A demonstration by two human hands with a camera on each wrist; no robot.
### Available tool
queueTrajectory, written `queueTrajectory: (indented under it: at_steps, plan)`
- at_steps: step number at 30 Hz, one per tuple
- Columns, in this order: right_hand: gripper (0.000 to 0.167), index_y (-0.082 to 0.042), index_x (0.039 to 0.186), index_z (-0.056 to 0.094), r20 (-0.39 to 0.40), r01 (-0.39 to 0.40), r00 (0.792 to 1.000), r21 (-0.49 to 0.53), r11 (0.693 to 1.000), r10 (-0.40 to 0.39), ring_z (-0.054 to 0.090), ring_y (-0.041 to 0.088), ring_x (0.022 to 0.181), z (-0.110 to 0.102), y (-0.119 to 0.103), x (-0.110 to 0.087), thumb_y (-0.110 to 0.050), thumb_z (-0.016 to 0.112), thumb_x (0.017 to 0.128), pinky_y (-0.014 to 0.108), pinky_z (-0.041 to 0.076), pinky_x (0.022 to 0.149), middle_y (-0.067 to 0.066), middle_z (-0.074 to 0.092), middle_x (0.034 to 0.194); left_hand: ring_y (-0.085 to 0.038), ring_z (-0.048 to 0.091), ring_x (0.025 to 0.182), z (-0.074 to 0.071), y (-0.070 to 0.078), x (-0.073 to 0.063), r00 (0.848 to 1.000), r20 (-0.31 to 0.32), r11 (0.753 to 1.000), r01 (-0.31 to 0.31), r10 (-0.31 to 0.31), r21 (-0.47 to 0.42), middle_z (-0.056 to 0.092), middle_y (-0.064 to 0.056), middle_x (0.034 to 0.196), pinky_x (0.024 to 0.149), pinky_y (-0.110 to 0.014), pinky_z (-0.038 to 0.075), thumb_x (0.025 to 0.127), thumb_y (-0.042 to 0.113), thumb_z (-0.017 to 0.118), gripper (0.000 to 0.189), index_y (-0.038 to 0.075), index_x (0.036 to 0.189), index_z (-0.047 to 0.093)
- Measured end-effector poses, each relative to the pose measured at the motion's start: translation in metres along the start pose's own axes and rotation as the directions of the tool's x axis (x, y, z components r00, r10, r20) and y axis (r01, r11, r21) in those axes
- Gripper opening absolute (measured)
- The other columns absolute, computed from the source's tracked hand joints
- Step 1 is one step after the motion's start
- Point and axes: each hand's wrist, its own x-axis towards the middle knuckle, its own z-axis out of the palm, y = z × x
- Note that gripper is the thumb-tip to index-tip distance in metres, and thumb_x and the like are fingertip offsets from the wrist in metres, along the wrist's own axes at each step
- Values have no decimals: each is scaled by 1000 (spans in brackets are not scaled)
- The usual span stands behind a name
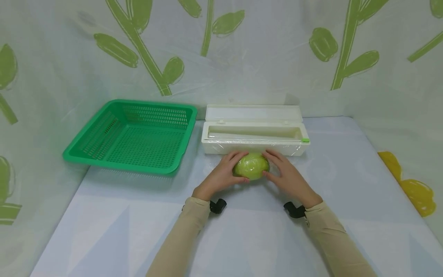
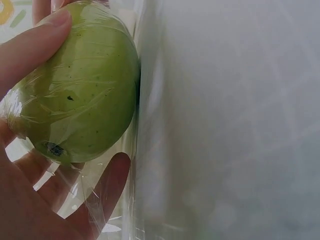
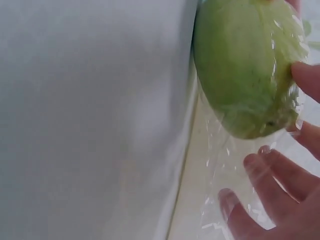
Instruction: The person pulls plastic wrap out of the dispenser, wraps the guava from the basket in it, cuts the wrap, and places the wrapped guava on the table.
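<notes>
A green oval fruit (image 1: 251, 166) with clear cling film around it sits at the middle of the table, just in front of the white cling film box. On its left side my left hand (image 1: 225, 173) holds it between thumb and fingers. My right hand (image 1: 285, 175) holds the other end, its thumb on the film. In the left wrist view the fruit (image 2: 85, 85) shows a dark spot at its lower end, and loose film runs over the fingers. The right wrist view has the fruit (image 3: 245, 70) with film hanging below it, in front of spread fingers.
The cling film box (image 1: 256, 148) stands at the back with its lid (image 1: 254, 113) raised and a roll inside. A green slider (image 1: 305, 140) sits at its right end. To the left is a green plastic basket (image 1: 166, 169). A leaf-patterned curtain (image 1: 259, 61) hangs behind.
</notes>
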Motion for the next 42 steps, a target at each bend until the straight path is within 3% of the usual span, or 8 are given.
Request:
queueTrajectory:
  at_steps: [5,10,19,23,28,33,42]
  plan:
    - [44,-16,125,50,-120,3,993,14,1000,-1,38,20,121,-6,3,1,-30,60,85,42,32,94,-2,43,130,-18,34,116,-1,1,1,1000,-4,1000,3,-3,-5,35,2,130,93,-38,35,68,38,76,83,26,137,32]
    - [35,-17,119,56,-258,13,966,21,1000,-7,45,17,114,-10,6,0,-26,61,85,38,36,91,-4,51,121,-18,34,117,0,1,0,1000,-8,1000,2,-2,-6,35,2,130,93,-39,35,67,38,76,82,26,136,33]
    - [31,-11,114,59,-476,-26,878,32,999,38,51,17,100,-20,16,0,-16,63,84,28,38,85,1,55,111,-18,33,118,0,-3,-2,1000,7,1000,-4,4,-20,33,2,131,94,-40,34,68,39,75,81,26,136,32]
    - [32,-9,116,58,-549,-49,832,71,996,80,49,19,102,-24,23,2,-14,62,84,33,38,87,6,53,112,-19,32,118,0,-5,-2,1000,13,999,-10,11,-33,33,1,131,94,-41,33,69,38,75,81,26,136,31]
    - [35,-8,120,53,-584,-142,789,132,981,193,41,22,111,-29,31,4,-19,57,87,43,33,90,9,44,122,-18,30,120,1,-8,-1,1000,22,997,-5,7,-78,31,2,133,95,-42,32,70,38,74,81,28,137,30]
    - [37,-7,124,49,-587,-221,756,191,956,291,36,22,115,-34,35,5,-21,52,89,42,29,91,10,38,125,-16,30,120,1,-8,0,1000,18,995,3,-1,-103,31,4,133,95,-42,32,69,39,75,82,31,137,29]
    - [40,-6,125,47,-567,-274,724,287,918,393,37,22,115,-34,47,4,-24,51,90,41,31,94,9,39,125,-17,30,121,1,-8,-2,999,30,994,17,-14,-106,29,4,134,94,-44,32,70,40,74,84,31,138,26]
